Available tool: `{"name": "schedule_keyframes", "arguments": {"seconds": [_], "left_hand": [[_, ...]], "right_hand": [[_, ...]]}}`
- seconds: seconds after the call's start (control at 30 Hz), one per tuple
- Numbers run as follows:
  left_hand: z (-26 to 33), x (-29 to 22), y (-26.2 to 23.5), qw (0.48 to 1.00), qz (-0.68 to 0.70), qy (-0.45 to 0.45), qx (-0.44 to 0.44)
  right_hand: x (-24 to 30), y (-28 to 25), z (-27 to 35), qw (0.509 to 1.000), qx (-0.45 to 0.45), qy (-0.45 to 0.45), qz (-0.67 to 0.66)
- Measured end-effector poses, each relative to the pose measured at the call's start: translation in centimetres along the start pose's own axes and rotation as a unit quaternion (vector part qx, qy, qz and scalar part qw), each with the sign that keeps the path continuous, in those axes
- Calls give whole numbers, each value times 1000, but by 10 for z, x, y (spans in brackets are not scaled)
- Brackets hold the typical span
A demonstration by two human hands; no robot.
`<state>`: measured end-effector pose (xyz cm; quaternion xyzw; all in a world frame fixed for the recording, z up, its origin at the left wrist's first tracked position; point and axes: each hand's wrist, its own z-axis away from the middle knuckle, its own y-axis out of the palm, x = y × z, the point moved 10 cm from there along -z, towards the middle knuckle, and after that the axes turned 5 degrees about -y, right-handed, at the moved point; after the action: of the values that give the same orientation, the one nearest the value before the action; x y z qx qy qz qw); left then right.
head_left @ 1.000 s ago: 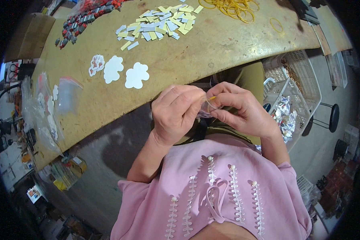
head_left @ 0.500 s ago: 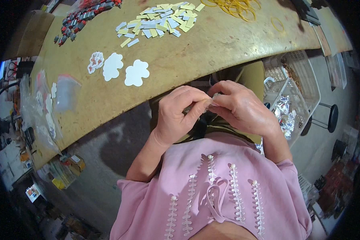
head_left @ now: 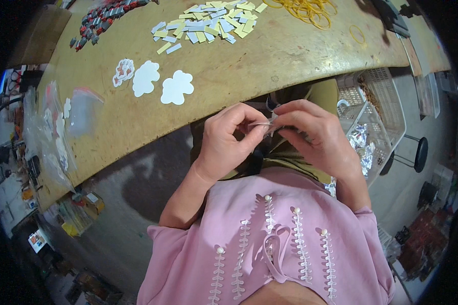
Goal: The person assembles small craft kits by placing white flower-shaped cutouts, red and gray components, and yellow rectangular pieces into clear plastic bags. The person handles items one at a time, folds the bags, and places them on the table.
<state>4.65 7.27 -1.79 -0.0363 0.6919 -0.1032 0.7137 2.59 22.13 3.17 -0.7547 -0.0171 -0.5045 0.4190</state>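
Note:
In front of my lap, just off the table's near edge, my left hand (head_left: 228,138) and my right hand (head_left: 316,133) meet at the fingertips. Between them is a small piece of thin clear plastic (head_left: 271,124), mostly covered by the fingers; whether it is a bag cannot be made out. The left thumb and forefinger pinch one side of it. My right fingers are bent around the other side, thumb underneath. Nearest on the table lie two white cloud-shaped cards (head_left: 177,88), with a small pile of printed cut-outs (head_left: 123,72) to their left.
The table (head_left: 229,71) holds a heap of yellow and pale blue strips (head_left: 208,23), yellow rubber bands (head_left: 315,11) and grey-red parts (head_left: 104,20). Clear bags (head_left: 86,112) lie at its left end. White plastic baskets (head_left: 392,101) with foil pieces stand right of my legs, near a stool (head_left: 421,154).
My right fingers have lifted and opened a little from the left ones, so more of the clear plastic shows between them. The view has shifted slightly.

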Motion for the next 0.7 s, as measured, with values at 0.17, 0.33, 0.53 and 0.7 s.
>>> {"name": "schedule_keyframes", "arguments": {"seconds": [0.17,0.33,0.53,0.7], "left_hand": [[2,17,3,992,120,-41,14],[4,-12,-8,995,-15,85,-51],[4,-7,-7,994,44,76,-62],[1,3,1,997,73,29,-12]], "right_hand": [[-7,-1,1,995,-61,-8,-84],[-11,6,-1,990,-81,0,-119],[-18,15,2,985,-76,14,-152],[-20,13,3,992,-63,16,-108]]}}
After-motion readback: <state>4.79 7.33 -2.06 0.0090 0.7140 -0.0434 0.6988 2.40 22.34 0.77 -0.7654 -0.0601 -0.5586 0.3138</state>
